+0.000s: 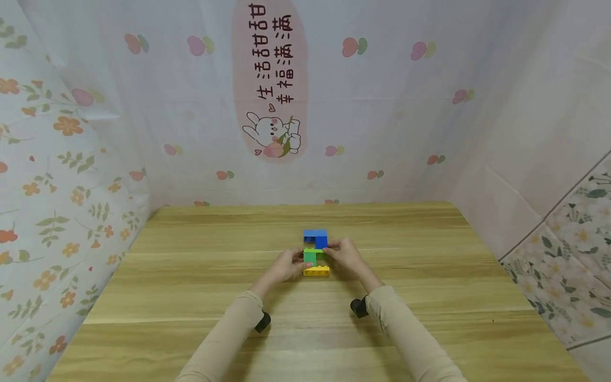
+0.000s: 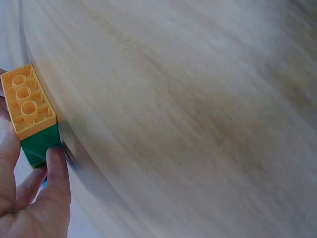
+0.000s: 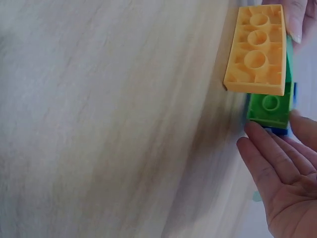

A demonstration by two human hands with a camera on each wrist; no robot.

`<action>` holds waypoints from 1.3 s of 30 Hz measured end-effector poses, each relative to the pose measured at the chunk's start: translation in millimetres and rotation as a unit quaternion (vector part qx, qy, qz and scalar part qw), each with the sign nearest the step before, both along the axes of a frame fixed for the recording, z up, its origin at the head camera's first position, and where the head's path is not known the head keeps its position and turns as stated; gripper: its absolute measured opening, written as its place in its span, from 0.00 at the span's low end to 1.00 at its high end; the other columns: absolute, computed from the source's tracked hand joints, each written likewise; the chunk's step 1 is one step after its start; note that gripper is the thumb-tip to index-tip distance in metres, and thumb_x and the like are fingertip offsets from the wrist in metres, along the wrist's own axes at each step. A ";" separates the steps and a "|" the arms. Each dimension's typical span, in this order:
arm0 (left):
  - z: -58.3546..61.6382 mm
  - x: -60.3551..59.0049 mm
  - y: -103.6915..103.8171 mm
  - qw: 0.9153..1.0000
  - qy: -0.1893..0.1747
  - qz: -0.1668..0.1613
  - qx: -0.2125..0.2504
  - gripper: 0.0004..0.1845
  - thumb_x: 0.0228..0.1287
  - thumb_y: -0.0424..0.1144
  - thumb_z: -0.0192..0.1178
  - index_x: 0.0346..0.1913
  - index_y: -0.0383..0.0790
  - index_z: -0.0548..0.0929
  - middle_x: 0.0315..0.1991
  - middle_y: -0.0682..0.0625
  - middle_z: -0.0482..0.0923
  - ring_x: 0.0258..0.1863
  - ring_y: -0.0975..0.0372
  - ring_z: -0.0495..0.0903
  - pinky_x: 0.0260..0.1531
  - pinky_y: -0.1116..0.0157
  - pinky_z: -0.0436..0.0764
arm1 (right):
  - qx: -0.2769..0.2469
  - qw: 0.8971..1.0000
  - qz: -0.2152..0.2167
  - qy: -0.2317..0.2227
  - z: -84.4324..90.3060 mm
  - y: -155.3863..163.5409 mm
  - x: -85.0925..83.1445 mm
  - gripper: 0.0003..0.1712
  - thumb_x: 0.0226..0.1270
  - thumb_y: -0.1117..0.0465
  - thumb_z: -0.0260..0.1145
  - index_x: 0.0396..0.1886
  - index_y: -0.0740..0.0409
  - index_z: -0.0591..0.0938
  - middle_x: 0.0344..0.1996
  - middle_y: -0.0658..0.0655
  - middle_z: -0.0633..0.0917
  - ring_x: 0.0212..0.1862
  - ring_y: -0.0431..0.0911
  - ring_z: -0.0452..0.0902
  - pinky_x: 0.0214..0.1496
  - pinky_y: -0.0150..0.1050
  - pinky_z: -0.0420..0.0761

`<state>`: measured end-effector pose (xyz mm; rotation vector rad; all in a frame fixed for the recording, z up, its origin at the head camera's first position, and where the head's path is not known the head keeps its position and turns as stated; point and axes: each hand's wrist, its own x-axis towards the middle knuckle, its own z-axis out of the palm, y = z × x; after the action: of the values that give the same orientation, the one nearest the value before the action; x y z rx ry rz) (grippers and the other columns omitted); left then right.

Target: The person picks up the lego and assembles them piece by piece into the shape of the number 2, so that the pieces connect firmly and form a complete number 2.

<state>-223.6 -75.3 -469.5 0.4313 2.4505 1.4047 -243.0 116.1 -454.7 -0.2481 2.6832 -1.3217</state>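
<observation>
Head view: both arms reach forward over the light wooden table (image 1: 191, 276), hands meeting mid-table.
Left hand (image 1: 286, 265): fingers curled on the stack's left side.
Right hand (image 1: 346, 256): fingers pressing its right side.
Stack of plastic building bricks (image 1: 315, 253): between both hands, seemingly lifted.
Count: one stack; yellow, green, blue bricks, perhaps four.

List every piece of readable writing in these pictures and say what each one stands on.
"生活甜甜" on the pink oval panel printed on the back wall sheet, above the cartoon rabbit.
"幸福满满" beside it on the same pink oval panel.
No writing shows on the stacked bricks held between the left hand and right hand, nor on the wooden table; both wrist views show no text.
</observation>
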 end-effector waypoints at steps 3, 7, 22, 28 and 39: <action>-0.5 1.0 1.3 1.000 -0.004 0.006 -0.002 0.27 0.63 0.40 0.57 0.60 0.28 0.68 0.54 0.36 0.74 0.54 0.49 0.75 0.53 0.57 0.77 | 0.004 1.000 -0.006 -0.010 -1.5 -0.1 1.1 0.14 0.62 0.66 0.60 0.44 0.73 0.81 0.40 0.67 0.84 0.34 0.45 0.78 0.32 0.32 0.80; -0.6 2.9 2.2 1.000 -0.008 0.012 -0.006 0.27 0.63 0.40 0.57 0.60 0.27 0.68 0.55 0.35 0.73 0.54 0.49 0.74 0.54 0.56 0.76 | 0.012 1.000 -0.011 -0.006 -2.9 0.0 2.8 0.14 0.62 0.66 0.61 0.44 0.73 0.81 0.41 0.67 0.84 0.40 0.48 0.81 0.39 0.37 0.83; 2.7 6.2 4.5 0.999 -0.035 -0.002 0.006 0.28 0.65 0.41 0.55 0.65 0.34 0.64 0.59 0.38 0.69 0.57 0.49 0.71 0.55 0.55 0.75 | 0.017 1.000 -0.018 -0.002 -0.5 4.0 9.7 0.16 0.62 0.66 0.61 0.46 0.74 0.79 0.42 0.69 0.83 0.46 0.55 0.81 0.44 0.42 0.83; 2.0 4.8 6.1 0.999 -0.034 -0.010 0.009 0.28 0.66 0.41 0.54 0.65 0.32 0.63 0.59 0.37 0.70 0.57 0.49 0.71 0.55 0.55 0.75 | 0.023 0.999 -0.028 -0.006 0.4 5.5 8.8 0.16 0.62 0.65 0.61 0.46 0.73 0.79 0.42 0.68 0.83 0.46 0.54 0.81 0.44 0.41 0.83; -1.3 9.8 -3.3 0.999 0.008 0.026 0.024 0.28 0.67 0.40 0.51 0.64 0.27 0.61 0.58 0.32 0.68 0.56 0.44 0.71 0.55 0.52 0.74 | 0.011 0.999 -0.043 -0.006 -3.9 6.0 8.0 0.19 0.62 0.64 0.62 0.47 0.75 0.78 0.40 0.69 0.84 0.43 0.55 0.82 0.39 0.39 0.83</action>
<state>-213.8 -78.6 -470.8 0.3927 2.4614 1.4897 -234.9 122.1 -458.6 -0.1241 2.7251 -1.3115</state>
